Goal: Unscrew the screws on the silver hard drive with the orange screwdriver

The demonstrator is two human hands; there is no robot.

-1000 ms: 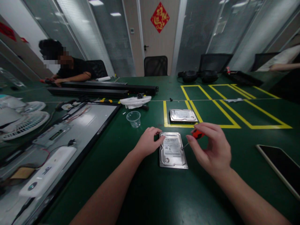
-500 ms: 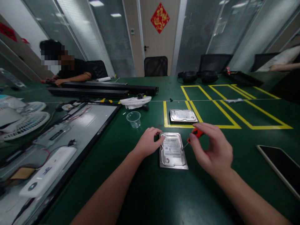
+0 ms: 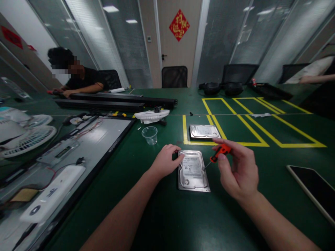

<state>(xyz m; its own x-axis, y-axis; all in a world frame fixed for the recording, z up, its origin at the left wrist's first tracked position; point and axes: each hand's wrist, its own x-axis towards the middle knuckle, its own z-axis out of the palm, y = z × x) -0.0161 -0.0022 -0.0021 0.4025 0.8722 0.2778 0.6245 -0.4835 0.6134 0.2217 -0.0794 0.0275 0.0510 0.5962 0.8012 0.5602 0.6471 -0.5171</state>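
Observation:
A silver hard drive (image 3: 193,172) lies flat on the green table, label side up. My left hand (image 3: 167,160) grips its upper left edge, the thumb resting on the top face and the fingers curled at the side. In my right hand (image 3: 239,170) is a screwdriver with a red and black handle (image 3: 221,152), pinched between thumb and fingers. The thin shaft slants down to the left, and its tip meets the drive's right edge. A second hard drive (image 3: 204,131) sits just beyond, inside a yellow tape outline. To the left of it stands a clear plastic cup (image 3: 150,135).
At the left lie a flat panel with exposed electronics (image 3: 110,130) and white fan parts (image 3: 34,139). A phone (image 3: 311,191) rests on the right. Long black bars (image 3: 117,103) lie toward the back, where another person (image 3: 86,82) sits. Several yellow tape outlines (image 3: 251,143) mark the table.
The thumb and fingers of my right hand have shifted on the screwdriver, and more of its handle shows. My left hand and the hard drive stay together. The whole view has moved slightly.

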